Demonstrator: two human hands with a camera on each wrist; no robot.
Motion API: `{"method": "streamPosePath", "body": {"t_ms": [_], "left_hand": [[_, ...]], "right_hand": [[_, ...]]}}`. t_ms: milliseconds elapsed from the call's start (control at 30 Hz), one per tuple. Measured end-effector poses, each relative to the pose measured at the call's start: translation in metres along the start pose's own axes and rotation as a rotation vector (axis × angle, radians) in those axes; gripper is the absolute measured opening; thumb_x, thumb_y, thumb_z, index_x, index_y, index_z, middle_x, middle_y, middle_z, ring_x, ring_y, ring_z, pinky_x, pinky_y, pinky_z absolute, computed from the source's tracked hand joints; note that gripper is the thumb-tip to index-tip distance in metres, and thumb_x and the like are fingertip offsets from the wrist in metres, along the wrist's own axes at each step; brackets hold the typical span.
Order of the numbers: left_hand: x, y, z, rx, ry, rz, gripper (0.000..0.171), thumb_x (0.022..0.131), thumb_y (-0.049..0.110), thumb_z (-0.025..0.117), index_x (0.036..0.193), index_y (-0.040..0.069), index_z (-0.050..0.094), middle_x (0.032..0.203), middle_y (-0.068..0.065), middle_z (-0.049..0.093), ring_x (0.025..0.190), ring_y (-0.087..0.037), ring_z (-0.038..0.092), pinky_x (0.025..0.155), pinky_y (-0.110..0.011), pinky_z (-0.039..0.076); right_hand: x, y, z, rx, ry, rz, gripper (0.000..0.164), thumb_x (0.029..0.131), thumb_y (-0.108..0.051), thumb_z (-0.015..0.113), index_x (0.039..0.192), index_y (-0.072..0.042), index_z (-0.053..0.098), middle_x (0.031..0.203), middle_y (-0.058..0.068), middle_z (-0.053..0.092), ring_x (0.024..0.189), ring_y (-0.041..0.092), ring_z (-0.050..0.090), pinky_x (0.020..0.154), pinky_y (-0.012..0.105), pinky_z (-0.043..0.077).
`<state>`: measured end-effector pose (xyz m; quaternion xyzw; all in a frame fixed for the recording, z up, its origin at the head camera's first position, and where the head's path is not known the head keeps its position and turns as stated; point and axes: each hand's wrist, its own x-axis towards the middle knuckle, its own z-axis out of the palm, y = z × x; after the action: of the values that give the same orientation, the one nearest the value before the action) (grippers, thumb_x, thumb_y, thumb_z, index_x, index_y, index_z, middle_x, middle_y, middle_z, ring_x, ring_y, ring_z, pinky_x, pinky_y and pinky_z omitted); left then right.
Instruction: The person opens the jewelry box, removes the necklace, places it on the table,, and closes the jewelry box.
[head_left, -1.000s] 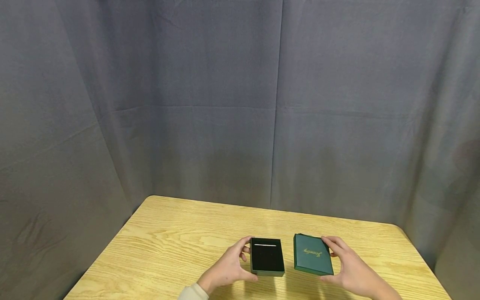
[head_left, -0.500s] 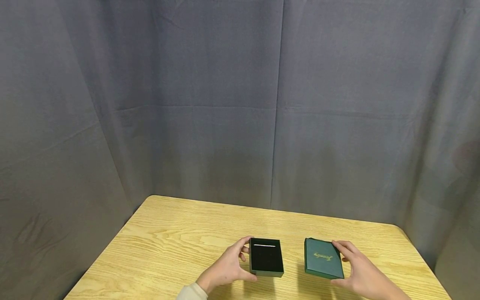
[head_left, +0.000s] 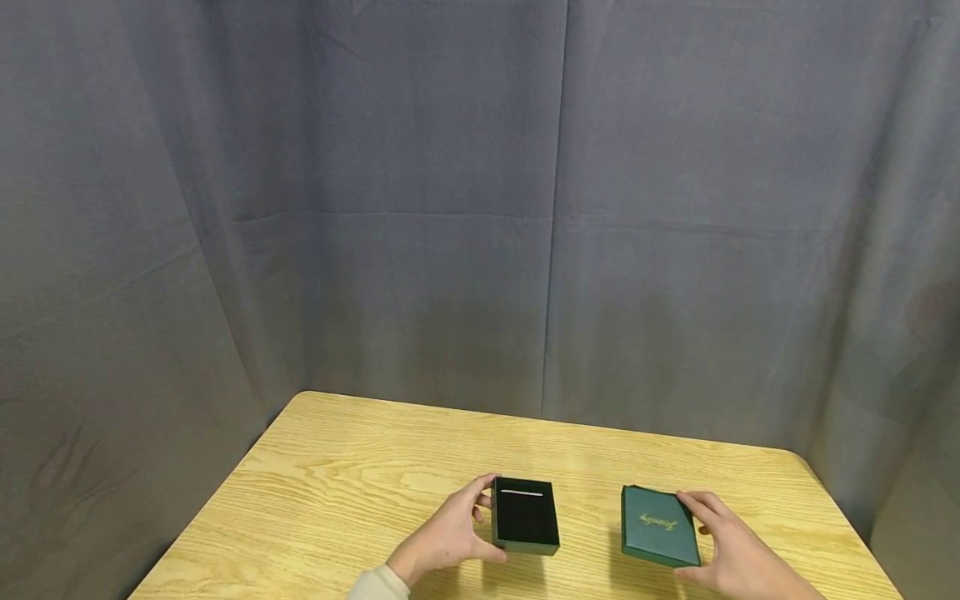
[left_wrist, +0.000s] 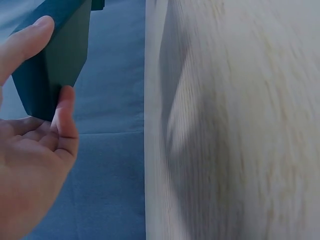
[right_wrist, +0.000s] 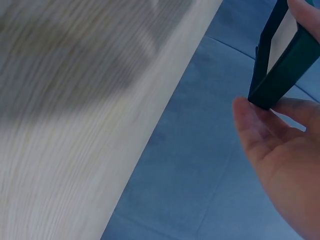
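Note:
My left hand (head_left: pixel 450 531) grips the left side of a dark green jewelry box base (head_left: pixel 527 548), thumb at its near corner and fingers at the far one. Its inside is black, with a thin white strip near the far end. The left wrist view shows the base's outer wall (left_wrist: pixel 70 55) held above the table. On the right, my right hand (head_left: pixel 731 542) holds the green box lid (head_left: pixel 660 542) by its right edge. Gold lettering on the lid's top appears upside down. From the right wrist, the lid (right_wrist: pixel 287 67) shows a pale underside, raised off the table.
A wooden table (head_left: pixel 360 467) with light grain lies under both hands, and shadows of the box parts fall on it. Grey curtains (head_left: pixel 420 250) hang behind the table and along its sides.
The right hand has carried the lid to the right and slightly nearer, widening the space between lid and base. The left hand and base have shifted slightly left.

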<state>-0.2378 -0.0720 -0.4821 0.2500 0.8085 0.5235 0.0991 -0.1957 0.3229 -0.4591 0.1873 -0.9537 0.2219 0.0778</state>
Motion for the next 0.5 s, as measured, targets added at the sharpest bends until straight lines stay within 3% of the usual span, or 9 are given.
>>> {"method": "streamPosePath", "body": {"t_ms": [200, 400, 500], "left_hand": [[-0.001, -0.001, -0.001, 0.038, 0.005, -0.002, 0.098, 0.064, 0.011, 0.087, 0.144, 0.001, 0.031, 0.121, -0.006, 0.047, 0.092, -0.022, 0.046, 0.078, -0.031, 0.043], [0.000, -0.002, -0.002, 0.068, -0.006, -0.044, 0.100, 0.064, 0.013, 0.087, 0.145, 0.002, 0.029, 0.124, -0.008, 0.048, 0.097, -0.023, 0.048, 0.080, -0.034, 0.044], [0.000, -0.003, -0.001, 0.072, -0.016, -0.059, 0.099, 0.065, 0.013, 0.087, 0.145, 0.003, 0.030, 0.124, -0.008, 0.048, 0.095, -0.022, 0.048, 0.079, -0.033, 0.044]], "right_hand": [[0.000, 0.006, -0.002, 0.013, -0.079, 0.055, 0.099, 0.061, -0.046, 0.086, 0.135, 0.004, 0.043, 0.126, 0.010, 0.046, 0.101, 0.023, 0.053, 0.074, 0.031, 0.047], [-0.002, 0.015, -0.002, 0.014, -0.131, 0.046, 0.097, 0.063, -0.043, 0.085, 0.135, 0.007, 0.043, 0.126, 0.014, 0.046, 0.101, 0.025, 0.052, 0.072, 0.030, 0.047], [-0.003, 0.020, -0.002, 0.045, -0.170, 0.082, 0.097, 0.064, -0.043, 0.084, 0.136, 0.006, 0.041, 0.128, 0.016, 0.045, 0.101, 0.025, 0.051, 0.070, 0.027, 0.046]]}}
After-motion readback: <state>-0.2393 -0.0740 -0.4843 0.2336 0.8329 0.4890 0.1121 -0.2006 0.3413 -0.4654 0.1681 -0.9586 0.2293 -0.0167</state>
